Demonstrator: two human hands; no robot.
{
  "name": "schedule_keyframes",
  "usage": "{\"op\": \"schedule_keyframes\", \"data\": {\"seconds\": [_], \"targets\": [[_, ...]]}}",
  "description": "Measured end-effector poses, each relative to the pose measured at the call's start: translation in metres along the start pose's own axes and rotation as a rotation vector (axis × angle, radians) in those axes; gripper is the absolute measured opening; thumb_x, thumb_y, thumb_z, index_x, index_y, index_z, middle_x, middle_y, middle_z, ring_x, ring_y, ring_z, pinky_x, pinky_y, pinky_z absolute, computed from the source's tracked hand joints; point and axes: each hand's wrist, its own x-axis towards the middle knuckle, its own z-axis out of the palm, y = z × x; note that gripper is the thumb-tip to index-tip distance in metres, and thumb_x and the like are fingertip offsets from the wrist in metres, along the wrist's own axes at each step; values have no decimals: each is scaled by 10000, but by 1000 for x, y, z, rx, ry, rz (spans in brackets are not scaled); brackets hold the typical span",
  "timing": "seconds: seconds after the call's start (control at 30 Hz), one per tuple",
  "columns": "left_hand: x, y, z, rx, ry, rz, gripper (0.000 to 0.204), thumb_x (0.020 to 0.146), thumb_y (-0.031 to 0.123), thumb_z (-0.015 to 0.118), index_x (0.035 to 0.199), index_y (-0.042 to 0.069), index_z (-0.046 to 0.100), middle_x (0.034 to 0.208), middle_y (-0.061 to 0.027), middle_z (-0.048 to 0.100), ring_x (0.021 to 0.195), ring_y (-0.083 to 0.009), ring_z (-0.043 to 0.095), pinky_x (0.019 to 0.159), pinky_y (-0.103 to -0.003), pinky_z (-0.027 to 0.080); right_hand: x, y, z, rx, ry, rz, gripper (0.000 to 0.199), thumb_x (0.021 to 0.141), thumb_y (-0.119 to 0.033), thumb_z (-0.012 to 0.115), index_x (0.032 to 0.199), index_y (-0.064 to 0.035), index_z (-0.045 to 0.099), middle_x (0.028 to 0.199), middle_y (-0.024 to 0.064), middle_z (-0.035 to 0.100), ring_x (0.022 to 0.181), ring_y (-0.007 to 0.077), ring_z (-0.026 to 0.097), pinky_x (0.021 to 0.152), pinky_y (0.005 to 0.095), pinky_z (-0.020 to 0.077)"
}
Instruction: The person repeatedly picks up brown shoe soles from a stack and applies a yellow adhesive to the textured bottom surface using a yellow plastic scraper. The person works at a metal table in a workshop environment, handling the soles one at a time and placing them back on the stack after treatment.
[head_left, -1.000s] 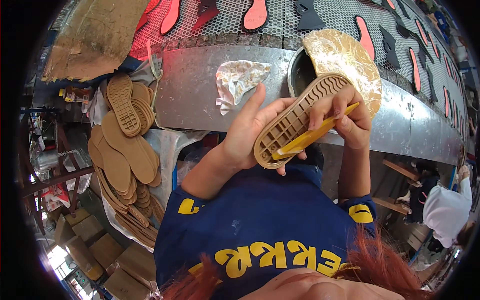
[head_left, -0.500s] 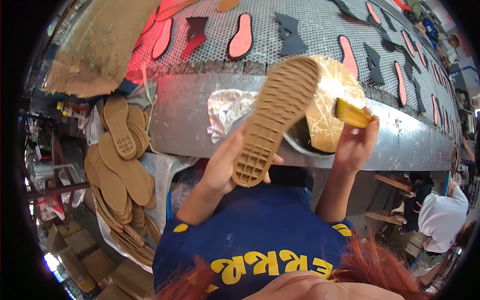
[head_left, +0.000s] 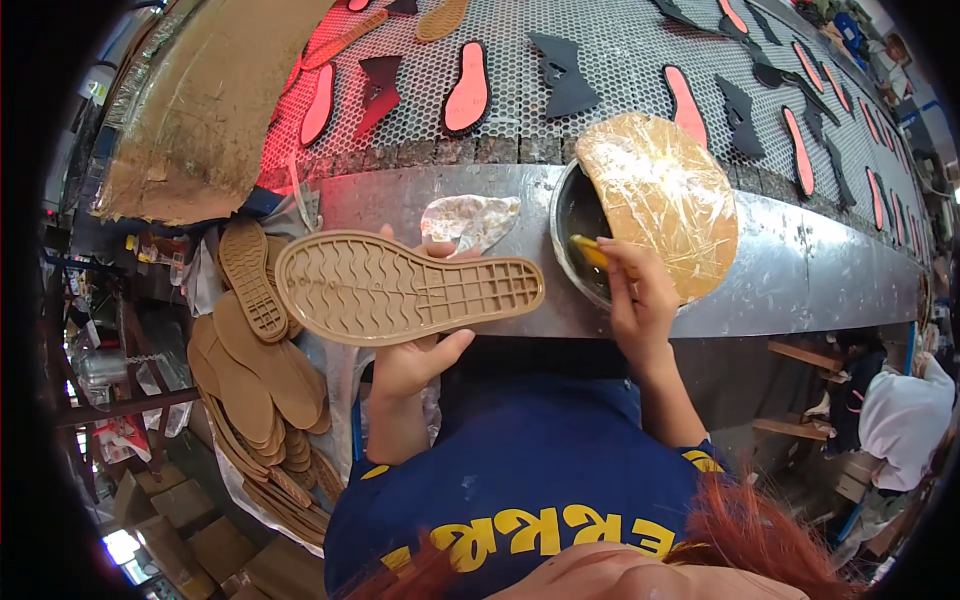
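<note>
Left hand (head_left: 408,368) holds tan sole (head_left: 405,290); right hand (head_left: 643,298) holds yellow tool (head_left: 593,252) at bowl (head_left: 559,240).

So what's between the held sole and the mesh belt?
Head view: crumpled paper on the metal ledge, with left-hand fingertips poking past the sole.

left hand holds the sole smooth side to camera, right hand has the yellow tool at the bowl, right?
Not smooth: the head view shows the sole in the left hand with its grooved side to camera. The right hand has the yellow tool at the bowl.
</note>
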Motion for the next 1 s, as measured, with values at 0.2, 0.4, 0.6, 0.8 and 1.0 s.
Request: {"op": "schedule_keyframes", "data": {"seconds": [0.2,0.4,0.6,0.8,1.0], "targets": [[7,8,-3,-92,32,205,1032,622,75,629,1502,145,94,1380,-241,338,1315,-468,328,1057,-584,334,-12,4,-6,448,22,333,116,955,-33,512,1032,6,588,1048,119,650,884,135,600,762,269,496],[2,-2,-7,11,-71,410,1065,606,13,681,1483,182,101,1375,-227,325,1325,-435,335,1079,-562,317,-11,-4,-5,587,298,249,128,974,-71,474,1095,-34,499,1190,190,546,1000,184,582,796,263,513],[-3,-4,14,213,-56,491,1069,607,21,706,1458,258,104,1386,-191,304,1352,-367,323,1103,-506,315,-13,-13,-14,327,330,-232,281,965,-283,522,1068,-21,506,1168,269,519,1059,320,565,886,418,484],[-8,-4,24,252,-143,451,1027,673,78,713,1470,231,84,1376,-210,267,1341,-426,295,1074,-568,329,-8,-34,-12,517,132,-255,335,916,-305,607,1052,-4,553,1126,265,568,982,301,616,843,349,503],[-12,-1,32,284,-115,417,1011,704,92,719,1474,233,79,1382,-205,252,1342,-423,294,1063,-576,350,-10,-37,-3,601,187,-148,319,916,-291,609,1040,0,562,1129,261,569,984,292,617,849,337,500]]}}
